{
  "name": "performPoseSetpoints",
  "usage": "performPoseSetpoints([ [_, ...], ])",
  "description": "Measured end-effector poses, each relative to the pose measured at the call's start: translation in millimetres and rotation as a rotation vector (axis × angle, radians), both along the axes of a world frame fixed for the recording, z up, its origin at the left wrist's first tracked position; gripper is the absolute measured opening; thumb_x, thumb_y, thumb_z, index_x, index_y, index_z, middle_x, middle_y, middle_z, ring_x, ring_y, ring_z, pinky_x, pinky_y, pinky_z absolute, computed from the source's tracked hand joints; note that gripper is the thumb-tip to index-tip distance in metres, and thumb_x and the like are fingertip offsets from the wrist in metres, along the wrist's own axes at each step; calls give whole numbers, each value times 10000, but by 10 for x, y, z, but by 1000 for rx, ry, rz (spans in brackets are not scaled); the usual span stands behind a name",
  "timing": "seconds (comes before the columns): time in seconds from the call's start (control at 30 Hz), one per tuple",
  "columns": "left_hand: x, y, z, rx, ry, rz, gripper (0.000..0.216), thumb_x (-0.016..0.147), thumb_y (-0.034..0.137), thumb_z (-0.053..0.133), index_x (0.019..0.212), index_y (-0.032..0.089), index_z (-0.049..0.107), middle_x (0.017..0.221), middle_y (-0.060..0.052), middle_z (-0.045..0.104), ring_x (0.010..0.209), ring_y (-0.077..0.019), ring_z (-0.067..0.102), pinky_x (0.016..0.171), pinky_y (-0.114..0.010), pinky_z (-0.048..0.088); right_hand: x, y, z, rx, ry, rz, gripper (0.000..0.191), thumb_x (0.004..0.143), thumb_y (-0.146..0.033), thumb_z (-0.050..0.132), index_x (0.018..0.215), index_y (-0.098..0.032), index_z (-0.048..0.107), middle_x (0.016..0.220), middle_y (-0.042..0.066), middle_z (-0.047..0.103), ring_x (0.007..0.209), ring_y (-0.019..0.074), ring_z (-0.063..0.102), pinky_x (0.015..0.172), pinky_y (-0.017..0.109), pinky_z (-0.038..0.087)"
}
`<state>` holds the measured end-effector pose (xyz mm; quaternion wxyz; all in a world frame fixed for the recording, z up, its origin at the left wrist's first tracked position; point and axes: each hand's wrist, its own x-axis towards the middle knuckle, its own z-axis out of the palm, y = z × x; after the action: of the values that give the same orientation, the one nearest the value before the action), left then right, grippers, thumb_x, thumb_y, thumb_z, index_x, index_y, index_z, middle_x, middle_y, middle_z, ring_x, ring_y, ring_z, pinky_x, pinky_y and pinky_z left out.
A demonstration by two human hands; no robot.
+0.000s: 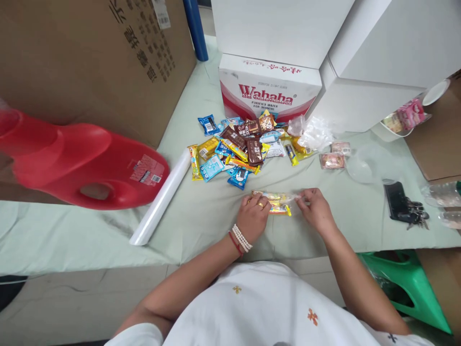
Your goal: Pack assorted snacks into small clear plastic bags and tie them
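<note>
My left hand (253,216) and my right hand (314,207) rest on the pale green sheet (201,216) and together grip a clear plastic bag (278,202) with yellow snack packets inside. The left hand's fingers curl over the bag's left end; it wears a ring, a bead bracelet and a red string. At the bag's right end the right hand pinches the plastic. Just beyond the bag lies a pile of wrapped snacks (239,146) in blue, brown and yellow wrappers.
A roll of clear bags (162,197) lies left of the pile, beside a red jug (82,163) and a big cardboard box (90,57). A Wahaha carton (266,89) and white boxes (360,62) stand behind. A black wallet with keys (403,206) is at right, a green stool (406,283) below.
</note>
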<state>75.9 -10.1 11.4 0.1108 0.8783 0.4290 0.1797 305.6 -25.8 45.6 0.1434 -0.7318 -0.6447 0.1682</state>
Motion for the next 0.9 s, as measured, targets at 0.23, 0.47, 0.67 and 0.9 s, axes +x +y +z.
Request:
performPoseSetpoints([
  [0.23, -54, 51, 31, -45, -60, -50, 264, 942, 119, 509, 1103, 188, 707, 1218, -121, 733, 1296, -292, 584, 1110, -529, 405, -804, 211, 212, -95, -91, 363, 259, 990, -146, 411, 1058, -180, 659, 1025, 111, 648, 911, 226, 600, 817, 317, 471],
  [0.47, -381, 120, -47, -437, -491, 65, 592, 703, 40, 510, 1264, 223, 463, 1298, -103, 708, 1160, -245, 693, 990, -430, 552, -716, -1, -30, 69, -170, 674, 604, 985, -277, 532, 1538, -78, 391, 1438, 215, 523, 1228, 331, 492, 1034, 469, 436],
  [0.67, -327, 71, -54, -635, -871, 81, 633, 738, 90, 594, 1324, 228, 398, 1414, -137, 605, 1361, -266, 564, 1171, -498, 419, -781, 28, -146, 146, -327, 612, 424, 1045, -204, 428, 1453, -168, 537, 1354, 148, 633, 1133, 283, 550, 947, 429, 438],
  [0.9, -843, 49, 71, -679, -1019, 204, 745, 863, 286, 694, 1502, 271, 311, 1553, -164, 424, 1423, -303, 490, 1147, -518, 441, 540, 256, 284, 232, -25, 120, 381, 1050, -442, 426, 1187, -195, 682, 1104, 119, 725, 997, 271, 633, 890, 409, 492],
])
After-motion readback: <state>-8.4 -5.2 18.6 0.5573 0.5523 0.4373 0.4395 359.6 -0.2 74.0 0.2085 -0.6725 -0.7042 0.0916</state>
